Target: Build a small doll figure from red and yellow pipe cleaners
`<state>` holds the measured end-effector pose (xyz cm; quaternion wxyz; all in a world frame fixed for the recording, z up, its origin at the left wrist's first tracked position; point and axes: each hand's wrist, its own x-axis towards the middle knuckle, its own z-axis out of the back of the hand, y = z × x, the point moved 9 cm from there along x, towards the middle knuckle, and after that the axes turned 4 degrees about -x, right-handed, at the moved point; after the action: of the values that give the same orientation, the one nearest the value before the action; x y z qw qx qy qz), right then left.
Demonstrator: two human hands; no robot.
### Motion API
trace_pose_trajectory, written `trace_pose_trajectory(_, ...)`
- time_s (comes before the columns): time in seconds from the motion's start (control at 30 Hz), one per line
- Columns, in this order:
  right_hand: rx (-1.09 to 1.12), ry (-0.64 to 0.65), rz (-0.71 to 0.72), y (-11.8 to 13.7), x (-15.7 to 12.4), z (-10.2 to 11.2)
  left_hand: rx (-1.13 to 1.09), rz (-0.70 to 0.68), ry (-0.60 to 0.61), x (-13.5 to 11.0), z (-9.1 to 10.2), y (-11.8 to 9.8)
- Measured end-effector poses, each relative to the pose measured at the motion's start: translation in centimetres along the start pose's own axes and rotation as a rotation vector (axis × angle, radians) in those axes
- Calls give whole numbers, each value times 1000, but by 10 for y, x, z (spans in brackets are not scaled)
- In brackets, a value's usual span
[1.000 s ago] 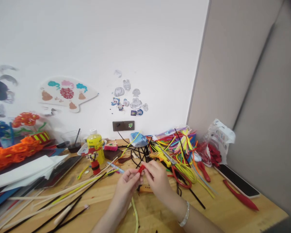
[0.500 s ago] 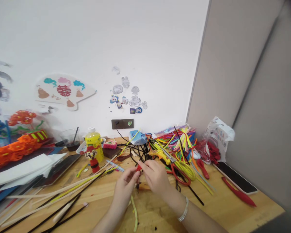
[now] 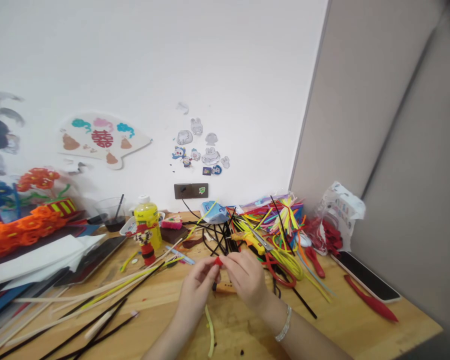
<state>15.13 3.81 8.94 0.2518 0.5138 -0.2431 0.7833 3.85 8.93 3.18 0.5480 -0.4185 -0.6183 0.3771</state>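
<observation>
A small red piece [image 3: 218, 261], too covered by fingers to name its kind, is pinched between my two hands over the table. My left hand [image 3: 199, 282] grips it from the left with thumb and fingertips. From the right, my right hand [image 3: 246, 277] closes its fingertips on the same piece; a glittery bracelet [image 3: 284, 324] circles that wrist. Under the hands shows a partly hidden brown thing [image 3: 225, 287]. A pale yellow pipe cleaner [image 3: 210, 330] lies just below them. Beyond the fingers is a tangle of black pipe cleaners [image 3: 222, 235].
To the right lie orange-handled scissors [image 3: 290, 280], a yellow glue gun [image 3: 249, 240], a phone [image 3: 365, 277] and red balloons [image 3: 371, 298]. A yellow bottle [image 3: 149, 220] and small red figure [image 3: 147, 252] stand left. Long pipe cleaners [image 3: 108, 295] spread across the left side.
The view has shifted slightly. The fingertips of both hands have moved a little around the red piece, which stays pinched between them.
</observation>
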Motion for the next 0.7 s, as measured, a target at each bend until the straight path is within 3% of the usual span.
trace_pose_trajectory(0.43, -62, 80, 29, -1, -5, -10, -44, 40, 7, -4, -3, -2)
trace_pose_trajectory(0.7, 169, 208, -69, -7, 3, -18, -57, 63, -43, -1, 2, -2)
